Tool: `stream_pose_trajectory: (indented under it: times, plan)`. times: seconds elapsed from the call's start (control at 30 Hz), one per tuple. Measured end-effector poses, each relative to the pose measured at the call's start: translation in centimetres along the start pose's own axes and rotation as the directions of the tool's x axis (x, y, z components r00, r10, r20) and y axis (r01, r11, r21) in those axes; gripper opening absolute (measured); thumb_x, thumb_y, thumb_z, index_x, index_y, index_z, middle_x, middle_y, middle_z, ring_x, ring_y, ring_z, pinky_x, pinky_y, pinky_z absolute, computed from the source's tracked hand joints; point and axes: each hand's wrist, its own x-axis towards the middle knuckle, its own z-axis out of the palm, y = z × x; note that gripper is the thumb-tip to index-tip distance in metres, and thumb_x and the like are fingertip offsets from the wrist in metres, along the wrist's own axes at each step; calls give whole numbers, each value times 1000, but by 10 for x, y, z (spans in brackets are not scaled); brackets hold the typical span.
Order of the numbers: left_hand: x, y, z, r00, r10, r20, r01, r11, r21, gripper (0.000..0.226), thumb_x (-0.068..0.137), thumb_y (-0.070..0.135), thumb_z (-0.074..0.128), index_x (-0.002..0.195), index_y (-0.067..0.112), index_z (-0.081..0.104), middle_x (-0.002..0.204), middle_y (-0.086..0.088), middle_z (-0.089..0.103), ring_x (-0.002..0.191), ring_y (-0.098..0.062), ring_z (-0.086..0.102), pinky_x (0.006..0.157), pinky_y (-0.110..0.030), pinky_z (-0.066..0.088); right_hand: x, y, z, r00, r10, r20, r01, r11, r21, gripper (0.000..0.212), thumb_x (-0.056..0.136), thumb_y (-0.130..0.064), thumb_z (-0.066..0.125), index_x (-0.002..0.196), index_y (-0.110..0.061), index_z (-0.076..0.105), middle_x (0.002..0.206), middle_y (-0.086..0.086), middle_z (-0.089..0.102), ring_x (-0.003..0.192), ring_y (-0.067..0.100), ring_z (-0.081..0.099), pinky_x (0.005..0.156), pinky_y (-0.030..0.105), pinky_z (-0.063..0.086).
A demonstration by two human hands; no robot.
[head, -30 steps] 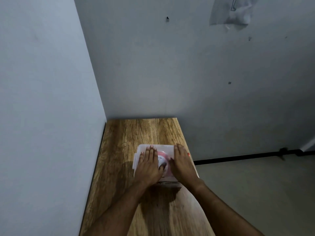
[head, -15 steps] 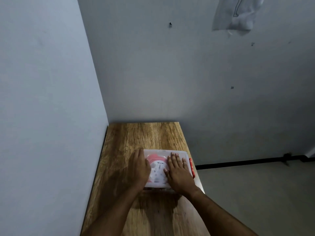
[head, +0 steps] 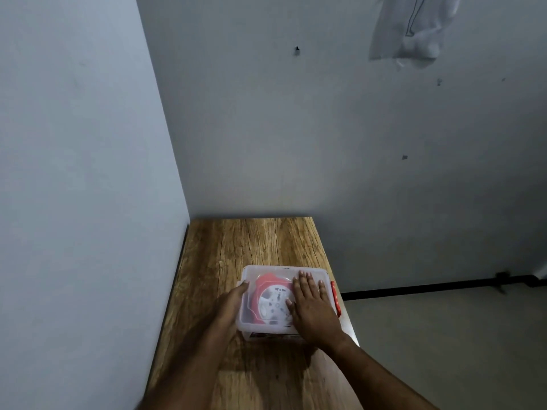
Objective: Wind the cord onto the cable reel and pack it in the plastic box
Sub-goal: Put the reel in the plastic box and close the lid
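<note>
A clear plastic box (head: 266, 273) with its lid on sits near the right edge of a wooden table (head: 251, 241). Through the lid I see the red and white cable reel (head: 270, 303) lying flat inside. A red latch (head: 336, 297) shows on the box's right side. My left hand (head: 231, 303) is against the box's left side, fingers at the lid's edge. My right hand (head: 312, 306) lies flat on the right half of the lid, fingers spread and pointing away from me. The cord itself is not distinguishable.
The table stands in a corner, with a wall (head: 88, 173) along its left side and another behind it. To the right the table ends and the floor (head: 444, 335) lies below. A white bag (head: 408, 28) hangs high on the back wall.
Both hands were flat on top of the lid. My left hand has slid off to the box's left side, and my right hand has shifted to the right half of the lid.
</note>
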Motion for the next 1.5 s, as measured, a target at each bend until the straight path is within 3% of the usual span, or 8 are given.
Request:
stream_pose_trajectory:
  times: [0.43,0.57,0.73,0.97,1.13,1.27,1.37,1.5]
  plan:
    - [-39,35,4,999,26,-31,-26,999,-23,31,94,23,74,116,3,69,110,-20,75,101,-41,72,94,-56,59,2,0,1,1000,5,-2,-5,1000,6,95,84,-65,-27,159,-13,-3,163,5,-13,154,22,-12,119,38,-17]
    - [-45,38,13,930,289,-226,-222,934,278,27,92,18,76,109,-3,70,100,-20,76,83,-32,75,70,-44,64,2,1,2,1000,-2,-2,2,1000,12,98,80,-68,-31,158,-14,-5,162,4,-15,153,21,-14,117,38,-20]
    - [-59,36,29,880,428,-207,-238,774,587,35,107,26,54,130,1,60,120,-14,70,94,-23,66,68,-28,53,3,2,5,1000,0,-22,0,1000,5,85,87,-65,-25,155,-16,-7,164,7,-11,153,24,-12,116,40,-20]
    - [-66,31,34,838,512,-188,-175,579,796,31,110,27,44,129,9,61,117,-8,72,99,-22,73,80,-33,62,2,3,9,998,-21,-52,22,1000,6,86,89,-65,-23,156,-15,-4,164,7,-8,154,25,-7,118,41,-17]
    - [-66,24,33,815,540,-208,-252,655,713,32,110,30,44,127,10,62,109,-4,73,90,-18,72,72,-29,60,2,2,6,999,-5,-46,8,998,56,87,95,-67,-9,160,-12,10,163,5,-4,156,24,0,121,38,-11]
    - [-60,20,25,876,433,-213,-324,855,406,39,106,35,54,134,8,60,100,3,69,82,-10,68,67,-27,57,-3,13,-1,936,135,-324,-81,981,173,65,99,-49,42,146,-5,48,152,17,47,144,34,40,117,50,35]
    - [-46,14,15,950,261,-173,-205,936,287,54,96,52,65,133,12,65,104,-3,76,88,-20,74,72,-33,61,-7,32,0,861,439,-258,-207,765,610,47,95,-32,66,136,-12,55,138,10,58,130,32,53,102,43,48]
    - [-54,14,16,986,137,-91,-119,977,178,28,98,30,69,117,8,66,90,0,71,79,-16,69,57,-24,49,-15,40,-7,861,460,216,-278,72,958,28,91,-27,73,118,-21,65,112,6,75,98,26,74,75,40,62]
